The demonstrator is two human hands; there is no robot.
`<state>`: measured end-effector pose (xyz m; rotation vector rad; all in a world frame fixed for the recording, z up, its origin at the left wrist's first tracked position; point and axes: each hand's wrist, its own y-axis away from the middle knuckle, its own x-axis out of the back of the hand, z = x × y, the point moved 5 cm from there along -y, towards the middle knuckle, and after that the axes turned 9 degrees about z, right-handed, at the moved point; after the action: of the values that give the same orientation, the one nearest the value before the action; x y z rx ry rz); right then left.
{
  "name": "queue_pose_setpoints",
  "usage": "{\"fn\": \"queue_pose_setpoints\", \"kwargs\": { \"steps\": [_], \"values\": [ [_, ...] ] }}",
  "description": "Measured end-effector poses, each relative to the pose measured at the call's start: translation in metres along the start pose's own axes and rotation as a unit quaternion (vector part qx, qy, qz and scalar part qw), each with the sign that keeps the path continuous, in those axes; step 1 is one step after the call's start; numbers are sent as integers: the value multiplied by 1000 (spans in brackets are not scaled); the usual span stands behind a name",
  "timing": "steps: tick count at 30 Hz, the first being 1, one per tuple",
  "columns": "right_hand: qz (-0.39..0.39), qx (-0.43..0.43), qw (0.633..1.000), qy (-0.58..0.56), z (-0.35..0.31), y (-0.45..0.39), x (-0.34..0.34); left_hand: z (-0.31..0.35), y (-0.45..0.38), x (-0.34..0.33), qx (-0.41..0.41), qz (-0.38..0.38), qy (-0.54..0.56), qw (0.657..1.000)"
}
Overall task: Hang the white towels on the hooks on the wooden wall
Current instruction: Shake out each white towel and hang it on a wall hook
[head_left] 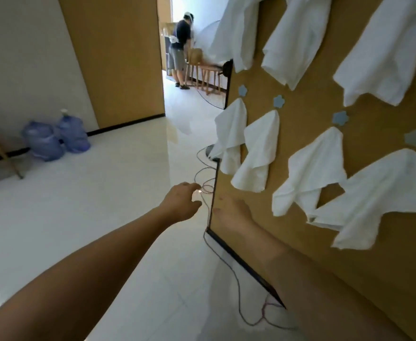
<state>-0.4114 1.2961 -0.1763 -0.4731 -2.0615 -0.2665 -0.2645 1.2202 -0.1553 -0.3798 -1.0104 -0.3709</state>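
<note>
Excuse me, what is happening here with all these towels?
A person is hanging white towels on a wooden wall. Several already hang there, under blue flower-shaped hooks. Right now both hands hold nothing: the left hand and the right hand reach forward, low, near the wall's edge. Another person works in the room beyond.

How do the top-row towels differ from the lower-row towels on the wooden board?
The top-row towels look larger and longer; the lower-row towels look smaller. The upper ones' hanging points are cut off by the frame's top edge; the lower ones peak just under blue flower-shaped hooks. Both rows are white, draped against the wooden board, and touched by neither hand.
</note>
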Motion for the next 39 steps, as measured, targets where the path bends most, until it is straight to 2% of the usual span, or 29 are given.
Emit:
{"fn": "queue_pose_setpoints", "kwargs": {
  "steps": [9, 17, 22, 30, 35, 39],
  "values": [
    [-122, 169, 978, 12, -265, 51, -175, -271, 130, 145, 204, 70, -33, 976],
    [-255, 329, 909, 34, -459, 136, -313, -441, 295, 236, 402, 157, -28, 902],
    [-322, 423, 846, 35, -569, 200, -396, -525, 393, 277, 514, 207, -29, 832],
    [-416, 535, 732, 66, -727, 285, -517, -640, 506, 340, 646, 282, -17, 709],
    [-460, 594, 653, 96, -798, 352, -581, -674, 584, 354, 726, 300, -3, 619],
    [-497, 633, 582, 115, -823, 434, -618, -677, 662, 351, 781, 306, 17, 544]
  ]
}}
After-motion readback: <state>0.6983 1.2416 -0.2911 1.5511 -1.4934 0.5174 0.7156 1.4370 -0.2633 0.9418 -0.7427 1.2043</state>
